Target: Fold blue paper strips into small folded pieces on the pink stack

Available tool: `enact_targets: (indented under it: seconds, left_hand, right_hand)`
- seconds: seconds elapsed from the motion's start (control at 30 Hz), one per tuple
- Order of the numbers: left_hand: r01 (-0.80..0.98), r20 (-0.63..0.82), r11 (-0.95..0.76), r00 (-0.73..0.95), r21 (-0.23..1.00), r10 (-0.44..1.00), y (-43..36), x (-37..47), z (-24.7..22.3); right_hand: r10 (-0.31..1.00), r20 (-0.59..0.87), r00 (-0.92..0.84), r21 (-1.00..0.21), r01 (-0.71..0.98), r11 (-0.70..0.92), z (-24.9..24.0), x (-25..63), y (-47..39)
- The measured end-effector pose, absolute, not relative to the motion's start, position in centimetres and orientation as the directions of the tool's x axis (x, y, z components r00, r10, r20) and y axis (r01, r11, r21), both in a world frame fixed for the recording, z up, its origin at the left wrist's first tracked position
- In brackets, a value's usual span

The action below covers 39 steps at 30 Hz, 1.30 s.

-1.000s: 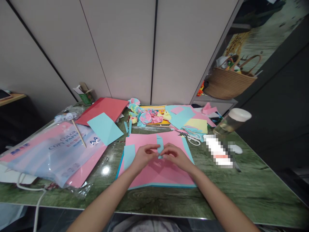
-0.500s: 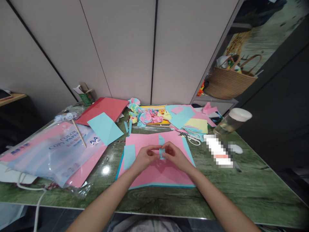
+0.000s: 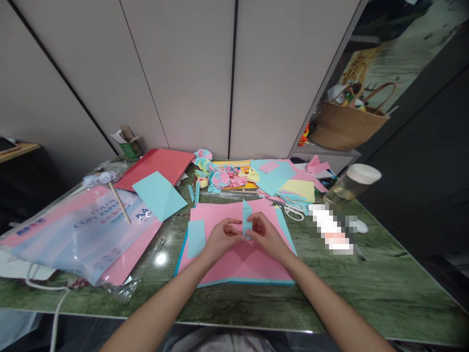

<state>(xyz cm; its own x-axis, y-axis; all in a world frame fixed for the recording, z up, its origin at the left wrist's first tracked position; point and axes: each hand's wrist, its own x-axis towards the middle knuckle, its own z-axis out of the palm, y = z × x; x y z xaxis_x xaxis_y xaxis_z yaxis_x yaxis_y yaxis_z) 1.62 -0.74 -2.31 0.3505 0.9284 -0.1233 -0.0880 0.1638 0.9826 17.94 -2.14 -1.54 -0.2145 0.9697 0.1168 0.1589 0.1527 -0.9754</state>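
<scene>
A narrow strip of folded light-blue paper (image 3: 246, 215) stands up over the pink sheets, its top end pointed. My right hand (image 3: 266, 233) pinches its right side between thumb and fingers. My left hand (image 3: 224, 238) is at the strip's lower left, thumb tip at its bottom edge and fingers curled close to it. Beneath both hands lies a stack of pink paper (image 3: 220, 269) with blue sheets showing at its edges. A light-blue paper rectangle (image 3: 197, 238) rests on the stack's left side.
White-handled scissors (image 3: 294, 211) lie behind my right hand. Several paper flowers (image 3: 221, 179) sit at the back beside coloured sheets (image 3: 276, 177). A bag of copy paper (image 3: 91, 230) covers the left, with a wooden stick (image 3: 120, 204) on it. A lidded cup (image 3: 353, 183) stands at right.
The blue strip has turned more upright, its pointed top standing taller. My left fingers have drawn back slightly from its upper part, while the right hand keeps its pinch.
</scene>
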Motion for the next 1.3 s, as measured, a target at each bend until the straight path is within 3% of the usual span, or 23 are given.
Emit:
enact_targets:
  seconds: [1.0, 1.13, 1.3]
  left_hand:
    - [-0.054, -0.092, 0.113, 0.306, 0.992, 0.948, -1.2, 2.0, -1.8]
    - [-0.073, -0.104, 0.128, 0.267, 0.989, 0.958, -1.1, 2.2, -1.8]
    - [-0.106, -0.112, 0.144, 0.264, 0.984, 0.958, -1.1, 2.3, -1.7]
  right_hand:
    - [0.983, 0.174, -0.063, -0.981, 0.078, 0.179, -1.9, 16.8, -2.6]
    - [0.991, 0.13, -0.011, -0.991, -0.012, 0.13, -2.2, 16.7, -2.3]
    - [0.986, 0.072, -0.148, -0.995, 0.064, 0.082, -2.2, 17.1, -1.9]
